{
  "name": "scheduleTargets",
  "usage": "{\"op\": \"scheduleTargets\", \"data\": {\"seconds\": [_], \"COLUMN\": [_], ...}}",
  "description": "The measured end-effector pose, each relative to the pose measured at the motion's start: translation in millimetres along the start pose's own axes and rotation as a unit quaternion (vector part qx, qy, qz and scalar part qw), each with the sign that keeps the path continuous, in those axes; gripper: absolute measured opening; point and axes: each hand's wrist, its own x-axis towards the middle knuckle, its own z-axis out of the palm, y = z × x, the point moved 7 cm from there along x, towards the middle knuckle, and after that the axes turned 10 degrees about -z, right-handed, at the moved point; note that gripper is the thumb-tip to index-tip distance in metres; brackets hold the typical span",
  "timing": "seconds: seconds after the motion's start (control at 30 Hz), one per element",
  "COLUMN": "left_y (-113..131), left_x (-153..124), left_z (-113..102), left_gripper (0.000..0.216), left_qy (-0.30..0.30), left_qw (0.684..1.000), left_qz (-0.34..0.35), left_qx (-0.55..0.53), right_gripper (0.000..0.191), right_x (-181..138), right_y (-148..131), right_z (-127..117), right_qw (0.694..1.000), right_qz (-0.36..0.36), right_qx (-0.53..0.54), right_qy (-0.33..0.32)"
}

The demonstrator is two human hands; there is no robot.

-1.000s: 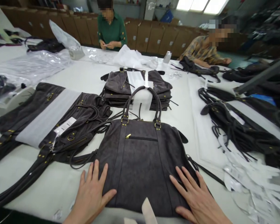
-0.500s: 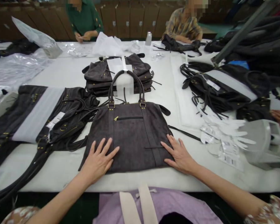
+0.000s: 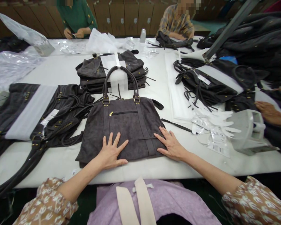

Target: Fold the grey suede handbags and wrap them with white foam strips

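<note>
Both hands lie flat with fingers spread, holding nothing: the left hand (image 3: 111,153) and right hand (image 3: 170,145) press the lower part of the grey bag (image 3: 121,126), which lies flat near the table (image 3: 61,162) edge, handles (image 3: 120,82) pointing away. Smoothing it well likely means even pressure outward from the middle. Its zip pocket (image 3: 123,113) is shut, its contents hidden; more bags (image 3: 110,73) are stacked beyond it.

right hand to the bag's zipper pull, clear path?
Probably yes. The right hand lies flat and open on the grey bag, and the brass zipper pull sits exposed further up the same panel. Only bare suede lies between; the left hand stays lower.
</note>
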Motion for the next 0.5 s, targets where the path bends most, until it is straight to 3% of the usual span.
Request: {"op": "scheduleTargets", "data": {"seconds": [0.17, 0.27, 0.37, 0.43, 0.5], "left_y": [8, 9, 7, 7, 7], "left_x": [-5, -6, -5, -4, -5], "left_z": [-1, 0, 3, 4, 4], "left_gripper": [0.104, 0.093, 0.089, 0.090, 0.089], "left_qy": [0.042, 0.047, 0.044, 0.047, 0.052], "left_qw": [0.999, 0.998, 0.998, 0.998, 0.998], "left_qz": [0.007, 0.007, 0.003, 0.005, 0.007], "left_qx": [0.023, 0.032, 0.040, 0.041, 0.042], "right_gripper": [0.069, 0.071, 0.069, 0.063, 0.056], "right_x": [5, -6, -31, -48, -58], "right_y": [-4, -20, -69, -108, -137], "right_z": [-9, -26, -23, -2, 21], "right_qw": [0.999, 0.995, 0.991, 0.984, 0.975], "right_qz": [-0.008, 0.012, -0.072, -0.170, -0.219], "right_qx": [-0.035, -0.084, -0.089, -0.058, -0.028], "right_qy": [-0.007, 0.051, 0.066, 0.015, -0.024]}}
